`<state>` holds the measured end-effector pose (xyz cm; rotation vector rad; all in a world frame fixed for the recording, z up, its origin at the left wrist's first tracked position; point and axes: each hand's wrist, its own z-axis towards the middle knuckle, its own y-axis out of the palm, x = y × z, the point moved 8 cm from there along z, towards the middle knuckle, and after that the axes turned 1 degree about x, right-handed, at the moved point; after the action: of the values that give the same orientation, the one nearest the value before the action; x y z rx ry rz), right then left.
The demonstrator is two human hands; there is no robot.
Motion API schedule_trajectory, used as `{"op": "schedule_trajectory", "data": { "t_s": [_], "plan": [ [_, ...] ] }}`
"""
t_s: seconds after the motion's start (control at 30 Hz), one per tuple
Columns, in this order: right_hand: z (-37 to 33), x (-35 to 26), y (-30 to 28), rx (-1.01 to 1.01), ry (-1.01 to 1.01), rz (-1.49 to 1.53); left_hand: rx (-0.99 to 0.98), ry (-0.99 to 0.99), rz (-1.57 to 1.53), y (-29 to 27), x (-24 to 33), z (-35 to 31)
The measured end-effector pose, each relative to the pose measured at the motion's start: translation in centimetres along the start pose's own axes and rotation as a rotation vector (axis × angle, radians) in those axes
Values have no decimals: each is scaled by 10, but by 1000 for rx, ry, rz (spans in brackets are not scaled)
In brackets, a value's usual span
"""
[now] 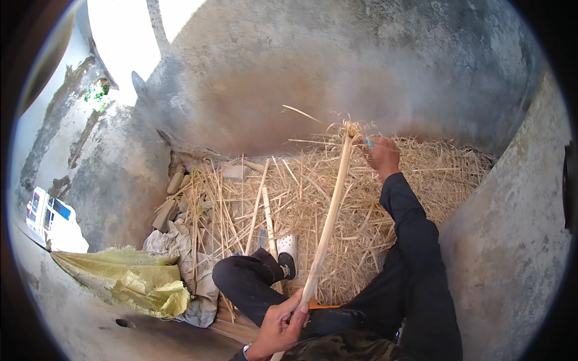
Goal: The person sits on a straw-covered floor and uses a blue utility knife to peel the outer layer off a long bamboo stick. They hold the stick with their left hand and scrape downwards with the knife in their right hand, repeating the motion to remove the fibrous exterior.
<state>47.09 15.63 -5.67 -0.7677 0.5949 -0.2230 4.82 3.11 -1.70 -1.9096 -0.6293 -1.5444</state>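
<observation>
A long pale stalk (330, 216) runs from the lower middle up to a frayed tip near the straw heap. My left hand (278, 328) is closed around its lower end, above my bent knee. My right hand (382, 154), arm stretched out in a dark sleeve, pinches strands at the stalk's frayed top, with something small and blue between the fingers. A wide heap of dry straw (301, 198) lies beneath and behind both hands. More pale stalks (257, 207) rest on the straw to the left.
Rough concrete walls (289, 78) enclose the corner, with another wall (512, 240) close on the right. A yellow-green woven sack (129, 277) and grey cloth (177, 249) lie at the left. My leg in dark trousers ends in a white slipper (288, 248). Wood scraps (171, 198) lean at the back left.
</observation>
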Motion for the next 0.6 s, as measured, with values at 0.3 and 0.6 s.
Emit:
{"op": "schedule_trajectory", "data": {
  "t_s": [0.3,0.6],
  "plan": [
    [-9,14,12,-105,257,87,-43,-152,-69,-3,-9,21],
    [-74,-83,-2,-518,-30,499,112,67,15,-54,-16,103]
  ]
}}
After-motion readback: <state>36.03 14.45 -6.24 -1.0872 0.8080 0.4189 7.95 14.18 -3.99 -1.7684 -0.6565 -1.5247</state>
